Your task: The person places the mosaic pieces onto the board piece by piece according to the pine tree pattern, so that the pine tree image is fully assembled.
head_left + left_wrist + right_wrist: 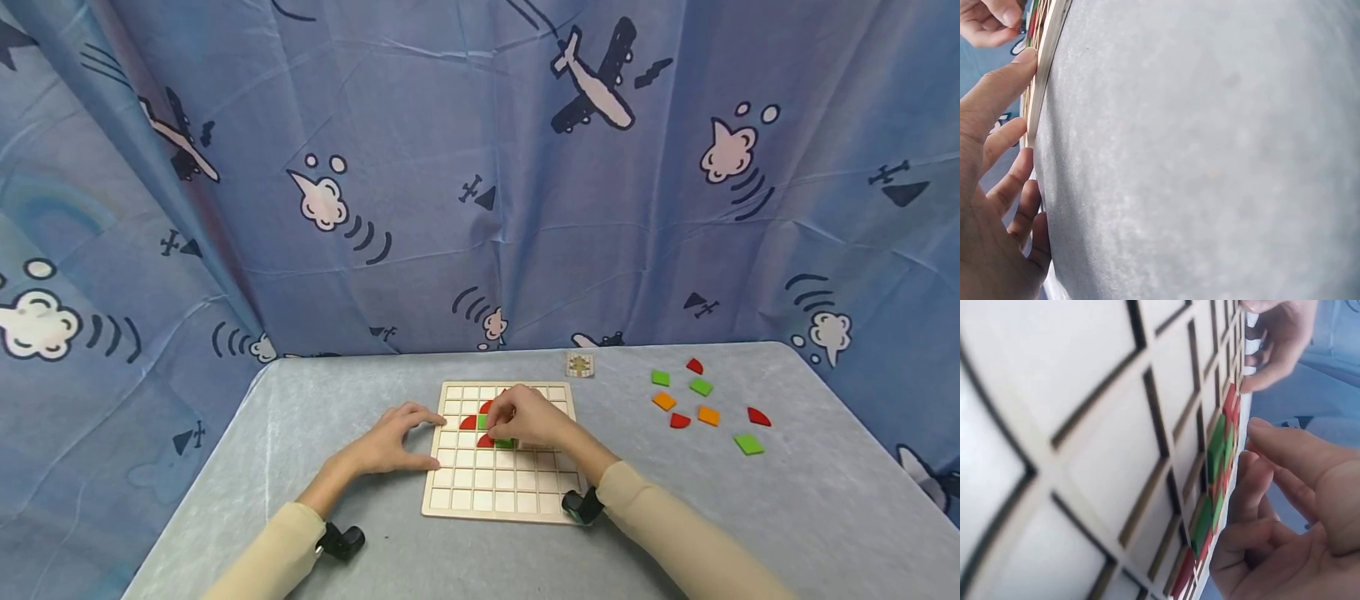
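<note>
A light wooden grid board (483, 501) lies on the table, with red quarter-round tiles (468, 423) and green square tiles (505, 444) grouped in its upper middle cells. At the board's left edge is my left hand (392, 442), fingers spread, thumb and a fingertip touching the rim. My right hand (528, 417) reaches over the board from the right and covers part of the tile group. In the right wrist view its fingers (1254, 487) are bent beside green tiles (1216, 450), the thumb close to the index finger. Whether a tile sits between them cannot be made out.
Loose red, green (748, 444) and orange tiles (708, 415) are scattered on the table at the right. A small square patterned card (580, 364) lies behind the board near the far edge. A blue printed curtain (420, 167) hangs behind the grey-covered table (337, 575).
</note>
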The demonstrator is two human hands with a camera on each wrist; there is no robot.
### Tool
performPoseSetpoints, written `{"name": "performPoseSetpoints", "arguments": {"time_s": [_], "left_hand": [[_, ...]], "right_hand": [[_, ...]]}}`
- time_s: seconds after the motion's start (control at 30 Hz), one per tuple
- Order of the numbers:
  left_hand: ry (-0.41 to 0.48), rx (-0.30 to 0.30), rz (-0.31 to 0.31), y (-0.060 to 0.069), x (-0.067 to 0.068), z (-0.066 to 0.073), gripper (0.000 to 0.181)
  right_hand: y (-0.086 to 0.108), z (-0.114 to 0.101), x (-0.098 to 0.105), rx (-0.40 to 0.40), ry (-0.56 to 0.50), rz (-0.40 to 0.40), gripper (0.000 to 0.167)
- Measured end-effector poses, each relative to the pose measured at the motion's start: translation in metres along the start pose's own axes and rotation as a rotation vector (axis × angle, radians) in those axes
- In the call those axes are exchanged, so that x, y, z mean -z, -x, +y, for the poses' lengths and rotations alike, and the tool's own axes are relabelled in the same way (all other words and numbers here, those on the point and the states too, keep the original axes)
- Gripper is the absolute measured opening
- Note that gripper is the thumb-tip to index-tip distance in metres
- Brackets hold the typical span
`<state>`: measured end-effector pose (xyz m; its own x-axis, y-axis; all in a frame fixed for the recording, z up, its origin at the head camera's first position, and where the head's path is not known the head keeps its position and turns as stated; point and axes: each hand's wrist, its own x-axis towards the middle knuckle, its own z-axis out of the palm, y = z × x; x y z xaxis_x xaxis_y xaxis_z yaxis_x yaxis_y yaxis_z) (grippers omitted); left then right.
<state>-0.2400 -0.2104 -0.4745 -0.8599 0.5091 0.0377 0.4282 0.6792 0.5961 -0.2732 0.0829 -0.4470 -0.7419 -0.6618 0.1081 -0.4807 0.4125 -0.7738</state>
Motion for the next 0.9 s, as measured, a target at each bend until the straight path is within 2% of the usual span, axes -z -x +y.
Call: {"name": "performPoseSetpoints", "arguments": {"time_s": [0.17, 0.43, 0.9], "left_hand": [[-0.002, -0.002, 0.001, 0.000, 0.000, -0.001, 0.064], [0.003, -0.019, 0.014, 0.001, 0.001, -0.001, 0.063], [0.007, -0.018, 0.017, 0.002, 0.002, 0.002, 0.064]], "right_hand": [[0.008, 0.005, 0.010, 0.016, -0.058, -0.005, 0.003], [0.028, 0.017, 0.029, 0.071, -0.036, 0.046, 0.005], [0.080, 0.034, 0.072, -0.069, 0.005, 0.107, 0.010]]}}
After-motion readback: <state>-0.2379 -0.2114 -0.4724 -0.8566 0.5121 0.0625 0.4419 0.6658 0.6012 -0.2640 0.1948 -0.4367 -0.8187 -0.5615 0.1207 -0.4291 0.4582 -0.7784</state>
